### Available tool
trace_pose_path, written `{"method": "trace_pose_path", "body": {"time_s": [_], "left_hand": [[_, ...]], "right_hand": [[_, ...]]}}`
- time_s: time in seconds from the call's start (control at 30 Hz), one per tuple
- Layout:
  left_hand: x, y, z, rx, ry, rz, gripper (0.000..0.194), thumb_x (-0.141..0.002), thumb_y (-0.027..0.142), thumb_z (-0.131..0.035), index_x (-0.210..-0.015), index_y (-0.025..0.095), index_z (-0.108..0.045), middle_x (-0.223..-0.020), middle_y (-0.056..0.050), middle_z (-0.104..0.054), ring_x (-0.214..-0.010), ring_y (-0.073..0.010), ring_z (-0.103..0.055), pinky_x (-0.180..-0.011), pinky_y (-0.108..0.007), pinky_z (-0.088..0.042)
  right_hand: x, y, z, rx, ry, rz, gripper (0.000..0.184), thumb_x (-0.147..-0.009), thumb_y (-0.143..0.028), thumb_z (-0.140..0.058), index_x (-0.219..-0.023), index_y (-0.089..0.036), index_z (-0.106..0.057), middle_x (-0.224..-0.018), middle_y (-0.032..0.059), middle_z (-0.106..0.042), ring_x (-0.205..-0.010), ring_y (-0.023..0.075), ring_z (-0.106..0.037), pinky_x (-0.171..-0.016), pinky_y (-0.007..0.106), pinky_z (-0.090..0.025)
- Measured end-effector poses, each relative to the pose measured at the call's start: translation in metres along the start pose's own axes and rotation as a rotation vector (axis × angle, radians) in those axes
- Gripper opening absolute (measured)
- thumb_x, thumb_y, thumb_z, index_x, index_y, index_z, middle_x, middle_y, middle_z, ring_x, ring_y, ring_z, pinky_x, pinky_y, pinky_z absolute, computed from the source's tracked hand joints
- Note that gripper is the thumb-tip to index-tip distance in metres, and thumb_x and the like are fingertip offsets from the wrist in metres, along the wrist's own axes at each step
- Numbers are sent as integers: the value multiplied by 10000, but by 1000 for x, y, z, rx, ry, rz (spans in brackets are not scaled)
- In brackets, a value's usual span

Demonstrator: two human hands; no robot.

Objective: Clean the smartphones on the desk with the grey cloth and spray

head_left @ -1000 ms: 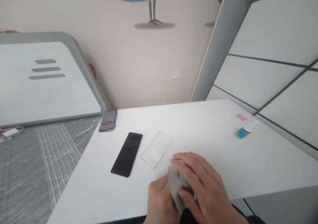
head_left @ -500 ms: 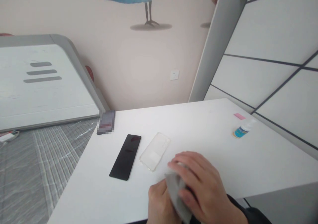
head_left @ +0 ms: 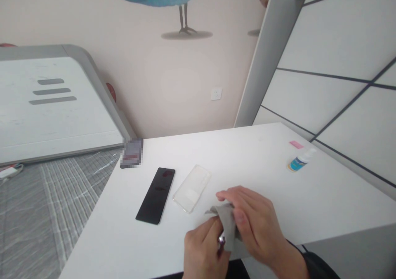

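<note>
Low in the view, my left hand (head_left: 204,248) is closed around a small dark item with a shiny metal-like part (head_left: 221,240); most of it is hidden, and its kind cannot be made out. A soft grey cloth (head_left: 228,223) drapes over the fingers of that hand. From the right, my right hand (head_left: 256,221) presses the cloth between its thumb and fingers. Just beyond the hands lies a clear phone case (head_left: 192,188). Left of the case, a black smartphone (head_left: 156,195) rests flat with its screen up.
The white table (head_left: 247,155) carries a small spray bottle (head_left: 298,163) with a blue label on the right, beside a pink slip (head_left: 296,144). A blurred-out dark item (head_left: 132,152) sits at the left corner. A bed (head_left: 71,196) adjoins on the left.
My right hand has shifted slightly right and turned, its fingers straighter. The cloth now folds over the left fingers, and the shiny part has come into sight.
</note>
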State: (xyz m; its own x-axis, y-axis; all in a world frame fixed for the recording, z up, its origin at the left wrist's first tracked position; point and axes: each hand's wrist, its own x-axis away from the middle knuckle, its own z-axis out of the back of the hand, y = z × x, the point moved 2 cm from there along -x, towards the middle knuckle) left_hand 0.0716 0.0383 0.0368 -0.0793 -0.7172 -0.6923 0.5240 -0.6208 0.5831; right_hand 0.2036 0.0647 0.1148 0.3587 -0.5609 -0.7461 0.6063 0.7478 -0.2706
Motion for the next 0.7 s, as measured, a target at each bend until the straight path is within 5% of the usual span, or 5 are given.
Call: {"method": "trace_pose_path", "body": {"time_s": [0.13, 0.4, 0.53, 0.6, 0.7], "left_hand": [[3, 1, -2, 33, -25, 7, 239, -862, 107, -538, -666, 242, -559, -542, 3, -611, -428, -135, -547, -425, -238, -381], [4, 4, 2, 74, -87, 52, 258, -898, 148, -553, -680, 259, -633, -551, -15, -655, -434, -166, -601, -419, -254, -423], [-5, 7, 3, 148, -26, 222, 154, -975, 218, -594, -1009, 280, -731, -835, -31, -793, -713, -193, -763, -651, -244, -577], [-11, 8, 3, 327, 104, 480, 200, -1000, 331, -641, -1199, 311, -654, -929, -16, -797, -794, -182, -776, -720, -237, -594], [-19, 10, 4, 553, 401, 704, 404, -963, 481, -706, -1288, 347, -506, -1024, 5, -740, -787, -150, -734, -713, -232, -585]], "right_hand": [[4, -3, -2, 10, 22, 94, 335, -1043, -229, -379, -1141, -155, -691, -1030, 89, -809, -980, 251, -759, -957, 416, -593], [-3, -3, 10, -29, -32, 126, 316, -1036, -232, -428, -1124, -179, -727, -956, 79, -830, -855, 240, -790, -842, 362, -654], [13, 14, -1, -473, -46, -346, 530, -1122, -341, -302, -958, -193, -783, -844, 71, -805, -757, 200, -772, -690, 277, -631], [36, 11, -20, -699, -76, -616, 550, -1128, -444, -292, -1124, -200, -785, -1016, 95, -820, -935, 228, -791, -814, 302, -644], [70, -6, -51, -772, -50, -710, 589, -1077, -607, -375, -1532, -275, -547, -1410, 109, -705, -1269, 292, -699, -1012, 400, -608]]}}
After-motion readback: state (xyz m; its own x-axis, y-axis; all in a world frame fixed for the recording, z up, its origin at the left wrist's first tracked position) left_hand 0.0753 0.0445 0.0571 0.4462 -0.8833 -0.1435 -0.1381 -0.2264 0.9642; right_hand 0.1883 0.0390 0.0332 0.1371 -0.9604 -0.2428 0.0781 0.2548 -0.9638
